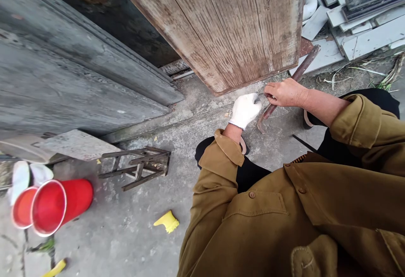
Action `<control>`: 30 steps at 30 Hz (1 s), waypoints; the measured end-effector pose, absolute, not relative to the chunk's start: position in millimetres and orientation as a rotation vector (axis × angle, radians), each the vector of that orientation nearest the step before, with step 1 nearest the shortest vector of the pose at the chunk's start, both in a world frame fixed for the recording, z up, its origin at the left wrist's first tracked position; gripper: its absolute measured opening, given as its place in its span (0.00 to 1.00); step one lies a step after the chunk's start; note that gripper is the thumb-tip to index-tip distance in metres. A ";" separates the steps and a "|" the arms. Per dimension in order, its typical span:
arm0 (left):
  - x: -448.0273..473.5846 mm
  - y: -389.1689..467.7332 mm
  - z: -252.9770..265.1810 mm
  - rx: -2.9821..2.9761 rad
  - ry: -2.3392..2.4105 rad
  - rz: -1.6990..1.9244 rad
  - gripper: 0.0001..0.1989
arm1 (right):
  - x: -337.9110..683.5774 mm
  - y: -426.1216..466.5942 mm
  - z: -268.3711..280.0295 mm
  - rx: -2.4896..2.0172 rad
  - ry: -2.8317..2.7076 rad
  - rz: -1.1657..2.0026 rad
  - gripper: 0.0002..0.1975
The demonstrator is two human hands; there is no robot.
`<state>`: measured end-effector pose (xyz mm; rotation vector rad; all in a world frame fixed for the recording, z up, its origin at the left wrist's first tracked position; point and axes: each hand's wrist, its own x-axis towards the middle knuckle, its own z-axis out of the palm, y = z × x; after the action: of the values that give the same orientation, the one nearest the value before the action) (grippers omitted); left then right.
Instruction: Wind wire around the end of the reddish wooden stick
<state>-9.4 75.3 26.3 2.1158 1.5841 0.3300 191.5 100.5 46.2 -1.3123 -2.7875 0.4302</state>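
Your bare right hand (286,92) is gripping a rusty metal bar (305,63), fingers wrapped round it, nearer its hooked end. The bar is slanting through that fist: hook poking out below the fingers, straight end running out past the knuckles toward the lower right corner of the wooden panel (240,28). Your gloved left hand (247,110) is hovering just beside, fingers curling inward; can't tell whether they're holding anything. Both hands are sitting just off the panel's lower edge, over the concrete floor (126,226). Beyond the panel's right edge, tile slabs (373,38) are lying stacked, dry grass (394,72) edging them. Off to the left, a small wooden stool (147,157) is resting on the floor. Further out, a large red bucket (79,194) is showing its red inner wall, a smaller red container (22,209) sitting beside it, contents too blurred to tell. A yellow boot-shaped piece (169,221) is lying nearer you.
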 end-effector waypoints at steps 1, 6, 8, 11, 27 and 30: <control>-10.6 76.0 27.0 2.143 1.546 0.296 0.08 | 192.0 100.5 45.3 -1.298 -2.798 0.411 0.14; -20.0 77.6 36.1 2.205 1.248 0.253 0.09 | 197.3 109.3 38.1 -1.090 -2.688 0.680 0.12; -24.3 76.7 40.5 2.161 1.112 0.277 0.09 | 200.4 114.3 36.5 -1.030 -2.570 0.998 0.11; -28.7 74.3 44.4 2.008 0.985 0.347 0.11 | 203.8 118.1 37.2 -1.050 -2.354 1.487 0.11; -12.9 76.0 15.8 1.130 1.158 0.801 0.05 | 191.6 106.8 30.9 -1.193 -2.373 0.776 0.13; -13.1 76.9 13.7 1.111 1.180 0.815 0.06 | 190.9 105.8 34.8 -1.103 -2.336 0.805 0.16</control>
<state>-13.1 76.9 13.7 1.1111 1.1801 0.8145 190.9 105.8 34.8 -1.1032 -2.3356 0.8045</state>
